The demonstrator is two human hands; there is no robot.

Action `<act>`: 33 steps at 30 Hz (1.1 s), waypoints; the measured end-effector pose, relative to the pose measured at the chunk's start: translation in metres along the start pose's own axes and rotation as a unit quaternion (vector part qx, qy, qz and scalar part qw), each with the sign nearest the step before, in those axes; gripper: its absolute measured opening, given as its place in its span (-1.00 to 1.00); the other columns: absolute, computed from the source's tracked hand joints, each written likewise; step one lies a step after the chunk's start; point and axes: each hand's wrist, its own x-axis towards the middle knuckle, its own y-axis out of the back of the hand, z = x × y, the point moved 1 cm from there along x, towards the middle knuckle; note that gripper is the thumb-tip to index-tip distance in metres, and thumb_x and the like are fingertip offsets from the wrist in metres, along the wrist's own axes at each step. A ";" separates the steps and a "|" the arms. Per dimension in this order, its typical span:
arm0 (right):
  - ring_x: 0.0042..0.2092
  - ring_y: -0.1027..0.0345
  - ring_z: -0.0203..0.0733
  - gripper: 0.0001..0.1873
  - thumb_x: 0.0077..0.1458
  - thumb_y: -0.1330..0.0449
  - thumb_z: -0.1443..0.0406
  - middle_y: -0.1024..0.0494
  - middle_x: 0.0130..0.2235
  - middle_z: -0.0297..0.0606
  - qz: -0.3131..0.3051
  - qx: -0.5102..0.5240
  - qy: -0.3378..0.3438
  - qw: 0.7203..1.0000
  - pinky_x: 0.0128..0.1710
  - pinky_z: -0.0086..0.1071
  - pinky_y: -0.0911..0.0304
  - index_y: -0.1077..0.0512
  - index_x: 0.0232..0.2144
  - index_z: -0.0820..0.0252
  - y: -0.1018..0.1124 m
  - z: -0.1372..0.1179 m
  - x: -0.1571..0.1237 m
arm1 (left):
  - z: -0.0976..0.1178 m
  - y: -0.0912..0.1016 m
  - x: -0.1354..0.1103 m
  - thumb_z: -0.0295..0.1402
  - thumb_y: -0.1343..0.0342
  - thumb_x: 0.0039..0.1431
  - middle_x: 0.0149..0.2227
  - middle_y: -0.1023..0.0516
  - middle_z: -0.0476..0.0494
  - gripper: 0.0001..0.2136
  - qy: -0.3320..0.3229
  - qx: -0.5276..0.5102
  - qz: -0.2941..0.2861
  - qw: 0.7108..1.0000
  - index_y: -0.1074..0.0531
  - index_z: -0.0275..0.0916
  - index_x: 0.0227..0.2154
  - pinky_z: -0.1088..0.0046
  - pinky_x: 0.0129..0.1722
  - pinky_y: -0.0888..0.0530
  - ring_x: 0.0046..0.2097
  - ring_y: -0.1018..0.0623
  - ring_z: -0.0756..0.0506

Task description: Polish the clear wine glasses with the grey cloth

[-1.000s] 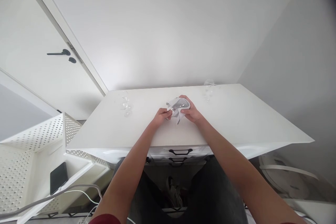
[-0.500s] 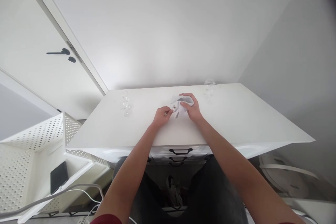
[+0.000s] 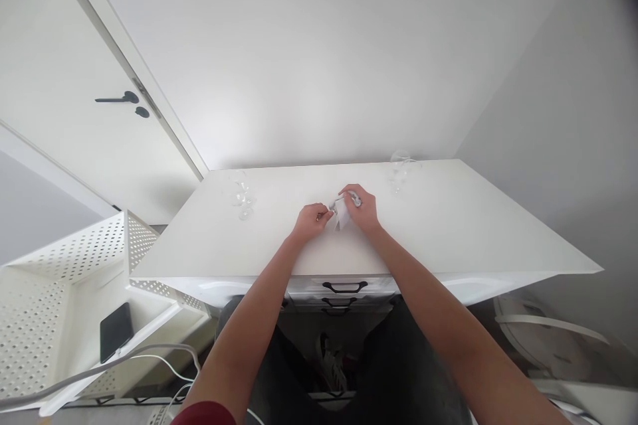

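A dark device (image 3: pixel 116 332) is shelved far left; clear glassware (image 3: pixel 242 198) is set on the counter (image 3: pixel 448 232). Mid-counter, a glass (image 3: pixel 355 198) is gripped by the left hand (image 3: pixel 311 221) and clasped in white cloth (image 3: pixel 342 213) by the right hand (image 3: pixel 367 210); more stemware (image 3: pixel 399 171) is placed right-rear.

A black device (image 3: pixel 116 331) lies on a white shelf (image 3: pixel 30 339) (its sides perforated), near a black-handled door (image 3: pixel 54 46).

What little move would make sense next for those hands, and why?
Perhaps a slight turn of the glass within the white cloth: the left hand seems to pinch its narrow end, while the right hand holds the cloth against it.
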 end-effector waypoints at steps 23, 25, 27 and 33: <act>0.03 -0.52 0.05 -0.31 0.01 -0.42 -0.20 -0.60 0.08 -0.10 -0.084 0.333 -0.168 0.924 0.01 -0.06 -0.48 -0.43 0.03 0.01 0.002 0.007 0.006 | 0.003 0.007 0.000 -0.02 -0.11 0.26 -0.55 -0.40 -0.05 -0.58 0.121 -0.176 0.027 0.977 -0.46 -0.25 -0.55 0.40 -0.39 -0.30 -0.45 -0.37 -0.02; 0.04 -0.52 0.07 -0.29 0.01 -0.37 -0.27 -0.62 0.02 -0.11 -0.042 0.333 -0.187 0.923 -0.01 -0.07 -0.50 -0.44 0.00 0.02 0.002 0.012 0.008 | 0.004 0.008 0.000 -0.02 -0.10 0.27 -0.54 -0.41 -0.06 -0.58 0.121 -0.174 0.025 0.977 -0.46 -0.25 -0.55 0.41 -0.39 -0.30 -0.44 -0.37 -0.02; 0.05 -0.52 0.06 -0.28 0.00 -0.35 -0.30 -0.63 -0.01 -0.13 0.004 0.343 -0.191 0.920 -0.02 -0.09 -0.51 -0.44 -0.02 0.02 0.002 0.016 0.009 | 0.004 0.008 0.000 -0.01 -0.09 0.29 -0.53 -0.42 -0.06 -0.57 0.117 -0.174 0.029 0.977 -0.45 -0.25 -0.53 0.41 -0.39 -0.30 -0.43 -0.37 -0.02; 0.00 -0.55 0.14 -0.28 -0.09 -0.45 -0.25 -0.66 -0.12 -0.09 -0.144 0.357 -0.177 0.906 -0.08 -0.02 -0.52 -0.49 -0.06 0.05 -0.006 0.012 0.001 | -0.003 0.002 0.001 0.03 -0.11 0.27 -0.45 -0.48 -0.11 -0.56 0.113 -0.196 0.011 0.974 -0.46 -0.26 -0.50 0.43 -0.42 -0.36 -0.40 -0.40 -0.02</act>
